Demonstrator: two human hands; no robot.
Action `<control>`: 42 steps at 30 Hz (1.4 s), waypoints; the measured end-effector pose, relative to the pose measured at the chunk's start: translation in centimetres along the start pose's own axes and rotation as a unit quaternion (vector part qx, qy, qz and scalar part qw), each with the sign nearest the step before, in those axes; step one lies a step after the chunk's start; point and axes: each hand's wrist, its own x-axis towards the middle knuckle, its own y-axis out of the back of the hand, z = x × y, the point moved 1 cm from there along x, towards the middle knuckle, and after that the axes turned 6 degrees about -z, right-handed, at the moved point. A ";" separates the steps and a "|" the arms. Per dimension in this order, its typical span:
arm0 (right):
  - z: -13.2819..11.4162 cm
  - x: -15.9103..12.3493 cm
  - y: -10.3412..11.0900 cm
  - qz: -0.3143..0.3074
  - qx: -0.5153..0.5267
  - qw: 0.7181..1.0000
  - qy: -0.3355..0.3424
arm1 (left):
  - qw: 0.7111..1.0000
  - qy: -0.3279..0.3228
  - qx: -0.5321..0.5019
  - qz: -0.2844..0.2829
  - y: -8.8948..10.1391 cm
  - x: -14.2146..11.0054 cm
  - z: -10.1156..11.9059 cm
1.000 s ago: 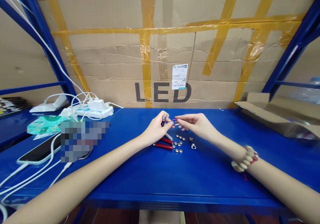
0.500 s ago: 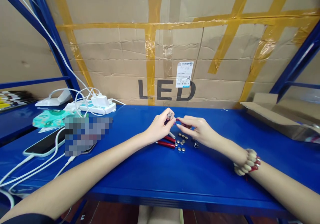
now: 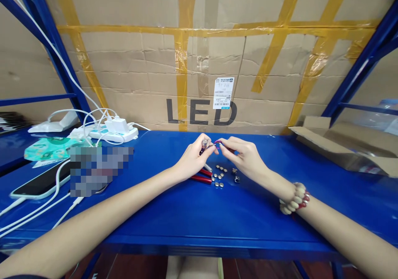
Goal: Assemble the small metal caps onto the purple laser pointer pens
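Observation:
My left hand [image 3: 192, 159] pinches a small dark purple tube with a silvery end [image 3: 204, 144], held upright above the blue table [image 3: 192, 217]. My right hand [image 3: 244, 158] grips a small pink-purple piece [image 3: 218, 143] at its fingertips, touching the tube's top. Under the hands lie two red tubes [image 3: 201, 178], several round silver button cells [image 3: 219, 176] and a small metal part [image 3: 237, 179]. A bead bracelet [image 3: 294, 197] circles my right wrist.
At the left are a phone on a cable [image 3: 40, 183], a white power strip with chargers [image 3: 105, 133] and a green tissue pack [image 3: 46, 148]. A taped cardboard sheet marked LED [image 3: 202, 63] stands behind. An open cardboard box [image 3: 345, 144] sits at the right.
My hands have stayed together at the tube, and my right fingers have closed in on its top. The view shifted slightly.

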 end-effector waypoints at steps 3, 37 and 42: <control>0.0 -0.1 0.1 0.000 0.010 1.000 -0.004 | 1.000 0.001 -0.023 0.012 0.0 0.0 -0.1; 0.8 0.4 0.5 -0.011 0.179 0.982 -0.055 | 0.979 0.065 -0.173 -0.088 -0.4 0.0 -0.1; 0.3 0.5 1.2 0.086 0.144 0.983 -0.073 | 0.987 0.090 -0.116 -0.069 -0.2 -0.2 -0.1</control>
